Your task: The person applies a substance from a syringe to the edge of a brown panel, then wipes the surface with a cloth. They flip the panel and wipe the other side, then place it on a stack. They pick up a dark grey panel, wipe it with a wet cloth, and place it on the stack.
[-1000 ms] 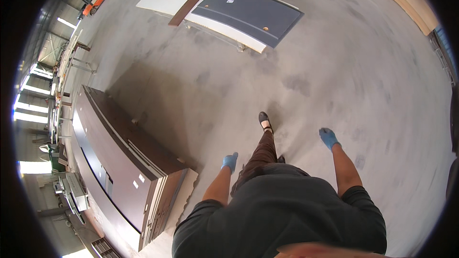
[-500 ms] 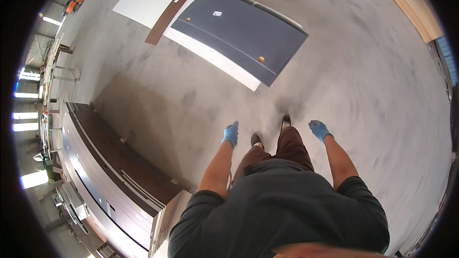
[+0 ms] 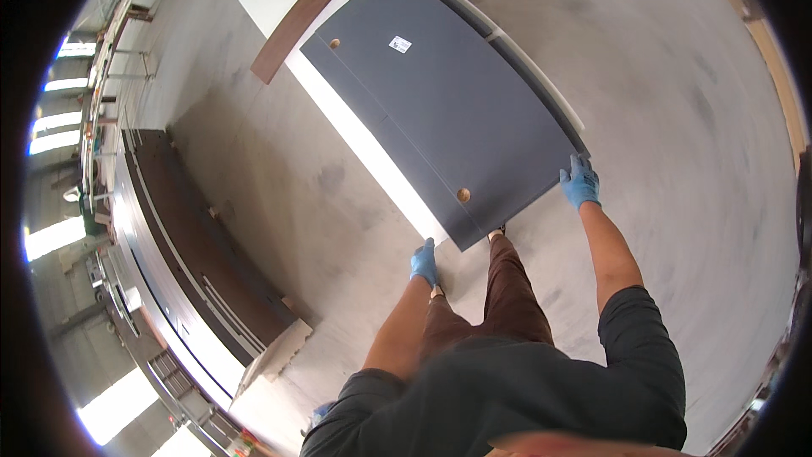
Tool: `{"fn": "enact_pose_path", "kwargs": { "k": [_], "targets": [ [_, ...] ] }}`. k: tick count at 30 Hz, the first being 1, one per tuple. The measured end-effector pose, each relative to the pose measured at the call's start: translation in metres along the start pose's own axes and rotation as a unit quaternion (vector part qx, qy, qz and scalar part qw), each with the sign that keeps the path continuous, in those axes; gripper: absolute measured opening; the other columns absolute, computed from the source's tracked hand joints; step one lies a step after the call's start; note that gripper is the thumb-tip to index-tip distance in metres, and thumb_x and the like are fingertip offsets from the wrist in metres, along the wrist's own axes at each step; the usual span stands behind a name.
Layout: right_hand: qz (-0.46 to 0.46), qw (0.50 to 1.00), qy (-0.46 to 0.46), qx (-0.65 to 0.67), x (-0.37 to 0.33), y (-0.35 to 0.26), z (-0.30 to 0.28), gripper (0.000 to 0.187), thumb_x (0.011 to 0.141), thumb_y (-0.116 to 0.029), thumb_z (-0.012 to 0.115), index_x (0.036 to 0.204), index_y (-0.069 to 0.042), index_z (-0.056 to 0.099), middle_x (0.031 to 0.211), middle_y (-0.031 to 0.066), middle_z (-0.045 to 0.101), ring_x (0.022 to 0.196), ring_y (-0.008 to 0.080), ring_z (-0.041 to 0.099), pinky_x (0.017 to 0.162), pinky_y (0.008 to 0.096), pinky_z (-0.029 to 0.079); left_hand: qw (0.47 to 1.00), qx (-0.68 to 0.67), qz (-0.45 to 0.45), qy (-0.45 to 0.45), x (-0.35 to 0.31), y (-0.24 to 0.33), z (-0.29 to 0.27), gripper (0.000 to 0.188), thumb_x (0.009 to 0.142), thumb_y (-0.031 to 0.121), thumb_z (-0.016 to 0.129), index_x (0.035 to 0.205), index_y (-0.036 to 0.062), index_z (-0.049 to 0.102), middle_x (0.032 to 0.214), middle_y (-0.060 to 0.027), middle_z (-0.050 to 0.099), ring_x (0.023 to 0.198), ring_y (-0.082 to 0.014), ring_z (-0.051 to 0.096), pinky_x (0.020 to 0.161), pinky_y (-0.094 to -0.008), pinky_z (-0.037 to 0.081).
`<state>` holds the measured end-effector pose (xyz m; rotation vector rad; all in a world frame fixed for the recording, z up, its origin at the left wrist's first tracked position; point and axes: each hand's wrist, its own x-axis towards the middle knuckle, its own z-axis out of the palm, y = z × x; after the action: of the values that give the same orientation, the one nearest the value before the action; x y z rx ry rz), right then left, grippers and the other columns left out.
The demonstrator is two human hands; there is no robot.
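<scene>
A large dark grey panel (image 3: 440, 93) with two round holes and a small white label lies in front of me, over a white board (image 3: 364, 135) whose long edge shows along its left side. My right hand (image 3: 580, 184), in a blue glove, is at the panel's near right corner, its fingers stretched out against the edge. Beside the near left corner of the white board is my left hand (image 3: 423, 262), also gloved in blue. It holds nothing that I can see, and its fingers are partly hidden.
A narrow brown board (image 3: 300, 13) with a label lies across white sheeting beyond the panel. Long dark brown boards (image 3: 199, 228) are stacked at the left. Racks and bright windows line the far left. Light wooden boards (image 3: 778, 76) stand at the right rim.
I have come closer to the grey panel, which now fills more of the view. My right hand has reached forward to its corner; my left hand has neared the white board's corner.
</scene>
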<state>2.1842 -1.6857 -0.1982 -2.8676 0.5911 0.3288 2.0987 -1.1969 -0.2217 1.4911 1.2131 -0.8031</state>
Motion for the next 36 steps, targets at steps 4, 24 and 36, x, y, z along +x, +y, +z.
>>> {"fn": "enact_pose_path", "kwargs": {
  "k": [4, 24, 36],
  "targets": [
    [-0.018, 0.999, 0.026, -0.031, 0.055, -0.006, 0.009, 0.067, 0.097, -0.045, 0.066, 0.15, -0.007, 0.053, 0.15, 0.0208, 0.057, 0.141, 0.0375, 0.051, 0.112, 0.0539, 0.045, 0.999, -0.002, 0.006, 0.04, 0.01, 0.002, 0.045, 0.072, 0.1, 0.059, 0.067, 0.136, -0.0027, 0.062, 0.109, -0.0124, 0.069, 0.087, -0.0258, 0.067, 0.078, -0.0432, 0.057],
    [0.08, 0.996, -0.007, 0.041, -0.008, -0.069, 0.039, 0.055, 0.093, -0.049, 0.07, 0.114, 0.001, 0.074, 0.104, 0.0248, 0.075, 0.094, 0.0442, 0.072, 0.084, 0.0538, 0.056, 0.999, -0.006, -0.02, 0.035, -0.012, 0.031, 0.063, 0.095, 0.096, 0.074, 0.061, 0.137, -0.0106, 0.063, 0.13, -0.0199, 0.07, 0.12, -0.0295, 0.065, 0.106, -0.0396, 0.048],
    [0.062, 0.834, -0.185, 0.516, 0.203, -0.143, -0.025, 0.09, 0.1, -0.071, 0.051, 0.152, 0.003, 0.052, 0.157, 0.0243, 0.053, 0.137, 0.0428, 0.059, 0.113, 0.0442, 0.048, 0.99, 0.026, 0.117, 0.072, -0.113, 0.044, 0.025, 0.093, 0.091, 0.08, 0.063, 0.11, -0.0109, 0.075, 0.097, -0.0153, 0.076, 0.095, -0.023, 0.067, 0.089, -0.0387, 0.053]
  ]
}}
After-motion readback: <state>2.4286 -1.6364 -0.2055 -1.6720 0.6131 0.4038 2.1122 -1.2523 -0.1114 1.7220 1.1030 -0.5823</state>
